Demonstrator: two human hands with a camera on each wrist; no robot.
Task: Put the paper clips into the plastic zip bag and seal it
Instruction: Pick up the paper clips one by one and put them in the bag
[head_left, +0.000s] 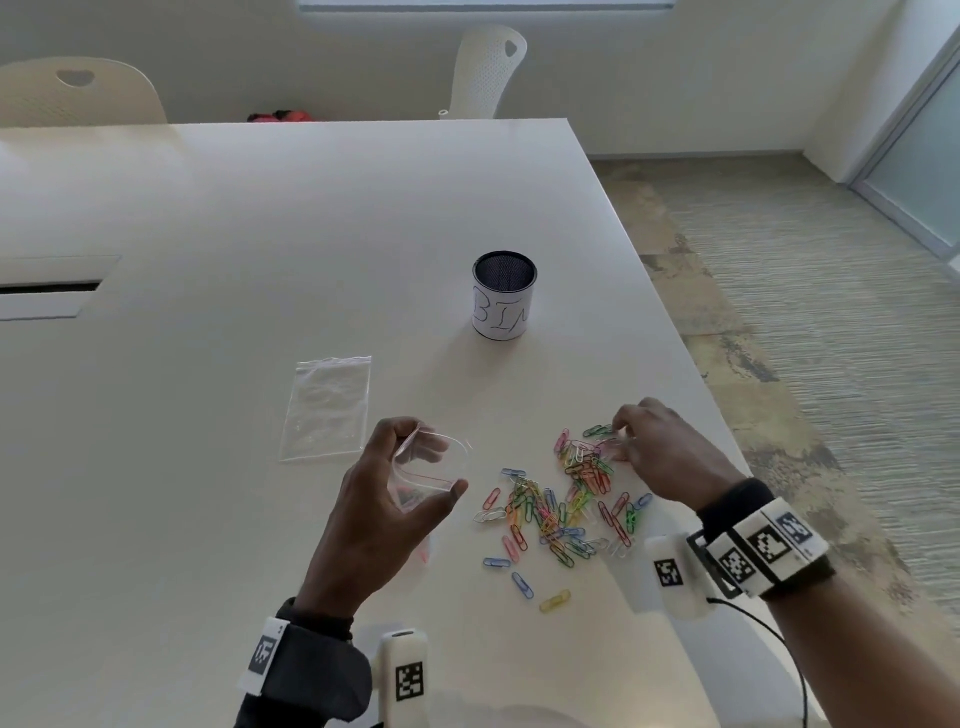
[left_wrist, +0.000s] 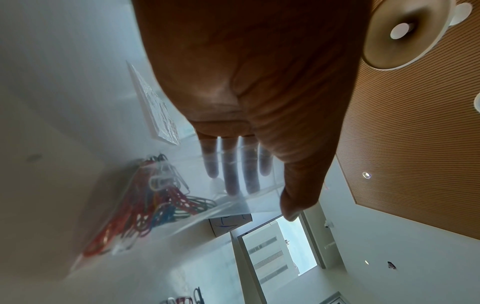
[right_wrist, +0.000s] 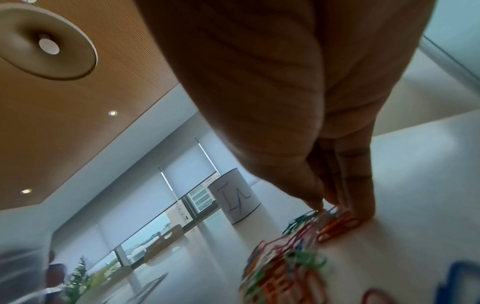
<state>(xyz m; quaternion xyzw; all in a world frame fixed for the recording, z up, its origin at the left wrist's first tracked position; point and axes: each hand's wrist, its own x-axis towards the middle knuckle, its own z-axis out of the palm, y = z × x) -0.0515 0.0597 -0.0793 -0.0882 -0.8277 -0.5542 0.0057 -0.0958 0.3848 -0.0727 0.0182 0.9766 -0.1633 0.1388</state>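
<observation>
My left hand holds a clear zip bag just above the white table, thumb and fingers spreading its mouth open. In the left wrist view several coloured clips lie inside the bag, and my fingers show through the plastic. A loose pile of coloured paper clips is spread on the table to the right of the bag. My right hand reaches down onto the pile's far end. In the right wrist view its thumb and fingertips bunch together on a few clips on the table.
A second, empty zip bag lies flat to the left, beyond my left hand. A mesh cup labelled BIN stands farther back. The table's right edge runs close to the pile. A cable slot is at far left.
</observation>
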